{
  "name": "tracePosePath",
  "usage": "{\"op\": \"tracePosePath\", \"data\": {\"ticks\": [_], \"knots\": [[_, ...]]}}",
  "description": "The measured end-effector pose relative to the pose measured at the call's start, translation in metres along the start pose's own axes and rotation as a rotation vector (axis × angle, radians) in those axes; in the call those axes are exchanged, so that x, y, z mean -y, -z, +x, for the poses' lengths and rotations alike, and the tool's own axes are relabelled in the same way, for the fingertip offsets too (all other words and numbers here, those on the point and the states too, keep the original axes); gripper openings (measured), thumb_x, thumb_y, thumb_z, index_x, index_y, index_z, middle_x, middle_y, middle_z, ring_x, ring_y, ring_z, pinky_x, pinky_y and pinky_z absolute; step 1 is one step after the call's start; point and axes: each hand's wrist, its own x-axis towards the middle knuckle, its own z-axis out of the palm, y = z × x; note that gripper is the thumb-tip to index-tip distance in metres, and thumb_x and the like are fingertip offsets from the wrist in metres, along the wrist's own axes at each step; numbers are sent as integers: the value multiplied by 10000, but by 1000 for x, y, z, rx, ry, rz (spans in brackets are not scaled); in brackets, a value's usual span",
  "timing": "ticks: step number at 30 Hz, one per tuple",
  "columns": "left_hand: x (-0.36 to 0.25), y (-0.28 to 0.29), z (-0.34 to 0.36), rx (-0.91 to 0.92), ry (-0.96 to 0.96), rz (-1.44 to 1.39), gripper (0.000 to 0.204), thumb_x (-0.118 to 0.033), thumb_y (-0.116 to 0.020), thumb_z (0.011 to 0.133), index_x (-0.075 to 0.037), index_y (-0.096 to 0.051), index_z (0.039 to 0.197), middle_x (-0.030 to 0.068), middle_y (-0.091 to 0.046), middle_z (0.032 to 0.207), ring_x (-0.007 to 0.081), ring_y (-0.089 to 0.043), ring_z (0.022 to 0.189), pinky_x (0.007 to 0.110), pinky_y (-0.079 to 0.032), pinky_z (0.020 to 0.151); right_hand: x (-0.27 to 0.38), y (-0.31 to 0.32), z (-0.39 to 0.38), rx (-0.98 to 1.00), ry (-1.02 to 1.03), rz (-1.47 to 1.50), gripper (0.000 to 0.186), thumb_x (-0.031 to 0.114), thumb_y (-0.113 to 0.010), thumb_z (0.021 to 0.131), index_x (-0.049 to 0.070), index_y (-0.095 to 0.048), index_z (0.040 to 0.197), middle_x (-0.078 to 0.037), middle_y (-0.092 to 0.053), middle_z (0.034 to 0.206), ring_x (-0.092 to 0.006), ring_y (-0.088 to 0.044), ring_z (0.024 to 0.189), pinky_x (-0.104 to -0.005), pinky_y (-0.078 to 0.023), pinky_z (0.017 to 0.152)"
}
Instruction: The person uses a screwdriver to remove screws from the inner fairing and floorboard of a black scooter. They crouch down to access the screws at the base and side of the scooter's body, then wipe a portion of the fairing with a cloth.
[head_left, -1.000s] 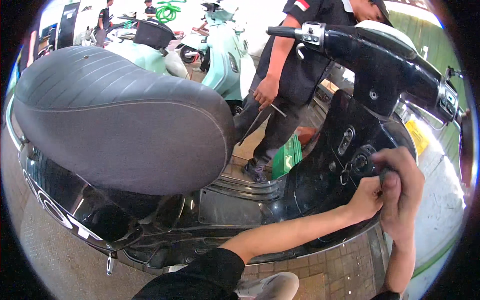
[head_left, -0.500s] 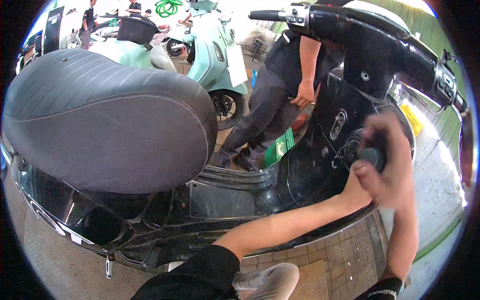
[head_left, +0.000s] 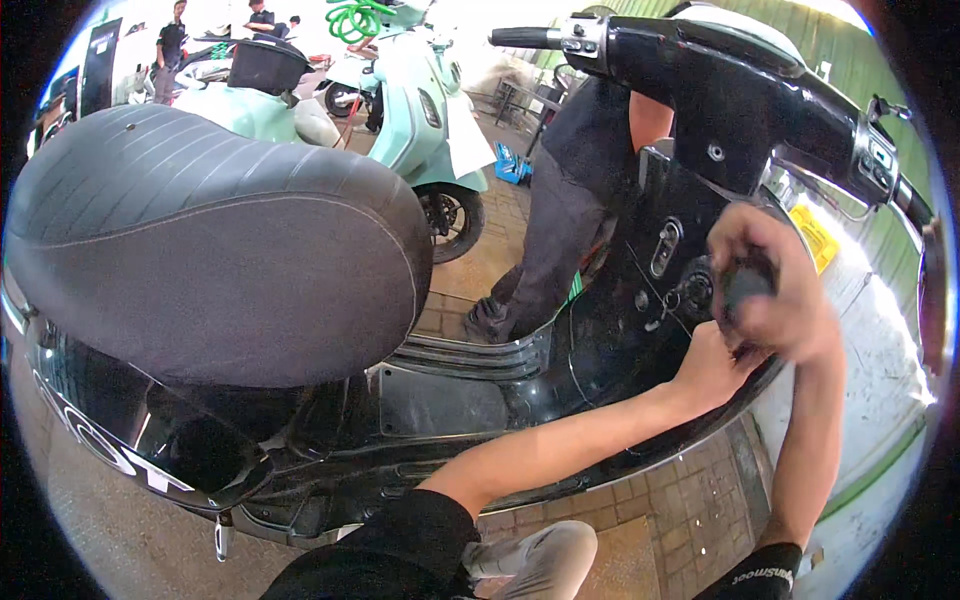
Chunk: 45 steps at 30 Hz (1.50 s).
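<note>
My right hand (head_left: 775,280), blurred by motion, curls round a dark rounded object (head_left: 745,288), too blurred to identify, beside the ignition lock (head_left: 698,282) on the black scooter's inner front panel (head_left: 610,335). Just below it my left hand (head_left: 715,360) is closed; what it holds is hidden, though something dark shows at its fingers. Keys (head_left: 672,303) hang near the lock, left of my hands.
The black seat (head_left: 210,270) fills the left; handlebars (head_left: 730,90) arch overhead. A co-worker's dark-trousered leg (head_left: 550,240) stands beyond the floorboard (head_left: 435,400). Mint scooters (head_left: 410,135), other people (head_left: 168,50) and a green coiled hose (head_left: 350,20) are behind. A pale surface (head_left: 880,380) lies at right.
My hands have moved leftward and upward toward the lock, the right one blurring. The co-worker has shifted behind the handlebar column; their hand with the rod is no longer visible.
</note>
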Motion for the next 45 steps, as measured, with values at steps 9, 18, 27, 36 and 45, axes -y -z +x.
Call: {"op": "tracePosePath", "data": {"ticks": [9, 18, 27, 36, 45], "knots": [[36, -16, -17, -61, 265, -379, 110, -46, -607, 719, -14, -556, 812, 209, -580, 756, 347, -589, 687, 403, -457, 598, -23, -40, -26, -712, 414, -408, 593, 137, -832, 497, 48, -515, 990, -75, -517, 828, -235, -515, 733, -310, -427, 723], [12, 15, 19, 605, 374, 339, 284, -136, -531, 855, -12, -462, 1102, 119, -554, 1101, 220, -547, 1009, 364, -455, 796, -18, -5, -4, -64, 155, -195, 289, 224, -474, 876, -4, -539, 1042, -115, -592, 965, -166, -559, 901, -275, -432, 784], [10, 10, 3, 274, 183, -57, 235, -82, -623, 783, 59, -577, 965, 168, -614, 951, 220, -590, 908, 338, -440, 744, -18, -2, -20, -272, 251, -199, 300, 312, -538, 862, 16, -581, 874, -173, -598, 708, -353, -589, 687, -397, -459, 627], [19, 9, 4, 219, 292, -178, 182, -97, -592, 850, 55, -561, 945, 97, -618, 914, 148, -571, 886, 271, -433, 773, -24, 9, -23, -281, 343, -178, 520, 317, -796, 586, -4, -543, 907, -153, -599, 847, -282, -601, 807, -358, -453, 679], [30, 18, 1, 248, 67, 482, 359, -85, -475, 889, -7, -379, 1226, 83, -473, 1189, 183, -468, 1094, 322, -396, 909, -51, -21, -63, -640, 281, -359, 387, 404, -631, 758, 85, -605, 975, -122, -607, 903, -298, -572, 887, -393, -441, 787]]}}
